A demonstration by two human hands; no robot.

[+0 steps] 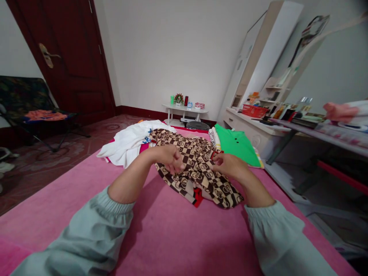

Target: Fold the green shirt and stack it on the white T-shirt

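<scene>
A brown-and-cream checked garment (198, 153) with red trim lies crumpled on the pink bed cover (172, 230). Over its left side is my left hand (169, 158), fingers loosely bent and parted, with no cloth visibly gripped. My right hand (231, 165) is at the garment's right side, near a red-edged cuff, thumb and fingers apart. White clothing (129, 142) with blue marks lies beyond my left hand, partly under the checked cloth. Past my right hand a green garment (237, 143) lies flat on other clothes.
A low white table (184, 109) with small items stands by the far wall. On the right are a dresser (258, 124) with a red basket (254, 110) and a cluttered shelf (324, 130). A folding chair (25, 92) holding orange cloth stands left, before a dark red door (66, 57).
</scene>
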